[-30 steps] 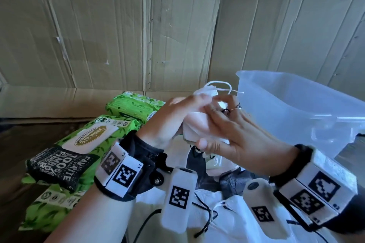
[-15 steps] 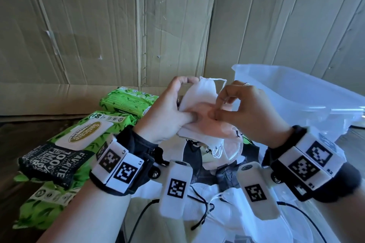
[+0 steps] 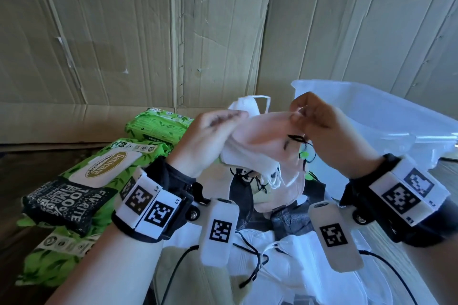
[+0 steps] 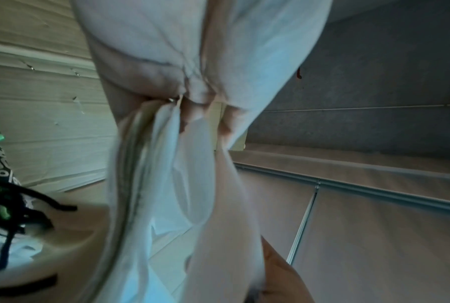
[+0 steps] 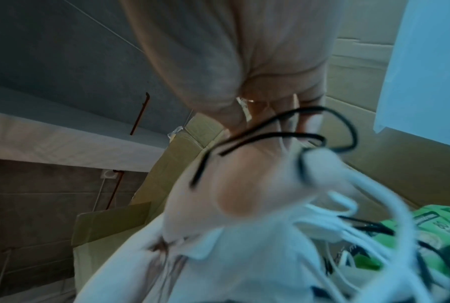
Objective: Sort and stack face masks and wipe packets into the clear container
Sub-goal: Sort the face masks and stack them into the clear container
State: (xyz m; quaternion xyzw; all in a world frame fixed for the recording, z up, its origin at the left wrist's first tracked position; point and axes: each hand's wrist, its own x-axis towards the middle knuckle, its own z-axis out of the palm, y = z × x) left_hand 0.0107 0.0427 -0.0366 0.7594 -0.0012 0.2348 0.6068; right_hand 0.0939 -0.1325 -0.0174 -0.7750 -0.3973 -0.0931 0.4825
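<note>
Your left hand [image 3: 210,138] grips a bunch of masks [image 3: 250,153]; your right hand [image 3: 319,126] pinches the pink mask's [image 3: 267,131] edge at frame centre. Risk: black ear loops [image 3: 301,142] tangle, dragging extra masks toward the clear container [image 3: 386,116].

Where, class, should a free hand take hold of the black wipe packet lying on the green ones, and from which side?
Grip the black wipe packet across its short width, coming from above. It lies flat and uncovered on the green packets, so its top and long edges are open. The left hand and right hand are both holding masks.
</note>
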